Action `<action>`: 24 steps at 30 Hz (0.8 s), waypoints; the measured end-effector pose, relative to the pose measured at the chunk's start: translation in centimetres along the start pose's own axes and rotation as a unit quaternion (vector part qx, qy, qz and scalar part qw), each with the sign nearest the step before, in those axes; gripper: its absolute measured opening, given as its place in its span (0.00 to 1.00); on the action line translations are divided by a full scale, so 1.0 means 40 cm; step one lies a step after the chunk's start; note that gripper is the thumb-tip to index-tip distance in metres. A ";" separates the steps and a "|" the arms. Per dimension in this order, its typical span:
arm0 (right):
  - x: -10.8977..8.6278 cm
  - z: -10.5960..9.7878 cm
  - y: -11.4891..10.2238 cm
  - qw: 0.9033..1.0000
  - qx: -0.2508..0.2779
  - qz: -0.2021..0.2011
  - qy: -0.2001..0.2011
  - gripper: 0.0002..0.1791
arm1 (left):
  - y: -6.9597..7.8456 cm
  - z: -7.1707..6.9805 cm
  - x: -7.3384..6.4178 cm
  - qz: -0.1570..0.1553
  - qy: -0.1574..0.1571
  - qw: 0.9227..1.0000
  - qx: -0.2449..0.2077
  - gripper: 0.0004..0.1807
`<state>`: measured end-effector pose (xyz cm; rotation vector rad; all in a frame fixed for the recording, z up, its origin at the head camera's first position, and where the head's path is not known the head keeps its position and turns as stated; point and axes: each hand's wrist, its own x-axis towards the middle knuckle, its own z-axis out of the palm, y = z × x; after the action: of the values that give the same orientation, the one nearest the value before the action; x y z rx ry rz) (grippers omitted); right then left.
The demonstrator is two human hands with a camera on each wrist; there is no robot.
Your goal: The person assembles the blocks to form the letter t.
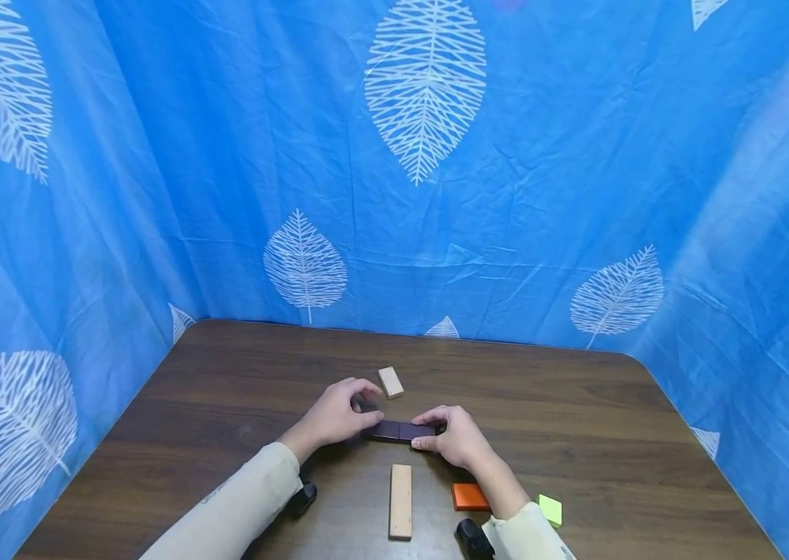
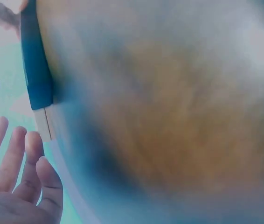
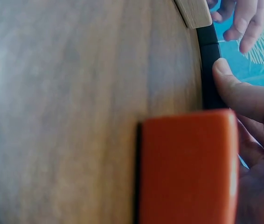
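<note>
Two dark purple-brown blocks lie end to end across the middle of the table: a left dark block point(image 1: 386, 430) and a right dark block point(image 1: 417, 432). My right hand point(image 1: 456, 439) pinches the right one at its outer end, thumb on the near side and fingers on the far side. In the right wrist view the thumb point(image 3: 239, 91) presses against its side. At the other end, my left hand point(image 1: 338, 412) has its thumb close to the left block's end; contact there is unclear. The left wrist view shows its fingers point(image 2: 15, 158) spread and holding nothing.
Behind the dark blocks lies a small pale wooden block point(image 1: 390, 382). Nearer me are a long wooden block point(image 1: 400, 502), an orange block point(image 1: 469, 497) under the right forearm, and a yellow-green block point(image 1: 550, 510). A blue leaf-print curtain point(image 1: 394, 233) surrounds the table.
</note>
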<state>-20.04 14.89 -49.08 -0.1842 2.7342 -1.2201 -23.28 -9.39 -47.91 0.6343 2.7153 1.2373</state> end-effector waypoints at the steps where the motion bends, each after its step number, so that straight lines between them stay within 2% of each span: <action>1: 0.001 0.000 -0.001 1.000 0.000 0.003 -0.001 0.13 | -0.002 -0.003 0.005 -0.004 0.007 1.000 -0.006 0.21; 6: 0.006 0.001 -0.005 1.000 0.001 0.009 -0.007 0.14 | -0.012 -0.018 0.028 -0.054 0.025 0.998 -0.037 0.29; 10: 0.007 0.004 -0.008 1.000 0.003 0.011 -0.009 0.14 | -0.020 -0.023 0.049 -0.083 0.023 0.994 -0.060 0.36; 14: 0.007 0.003 -0.008 1.000 0.000 0.012 -0.007 0.14 | -0.022 -0.021 0.072 -0.093 0.015 0.993 -0.071 0.39; 24: 0.002 -0.004 -0.009 1.000 -0.003 0.013 -0.005 0.14 | -0.019 -0.009 0.115 -0.111 0.002 0.993 -0.034 0.41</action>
<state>-20.14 14.75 -48.69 -0.1559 2.7236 -1.2002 -27.80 -8.20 -47.84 0.3113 2.6443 1.2690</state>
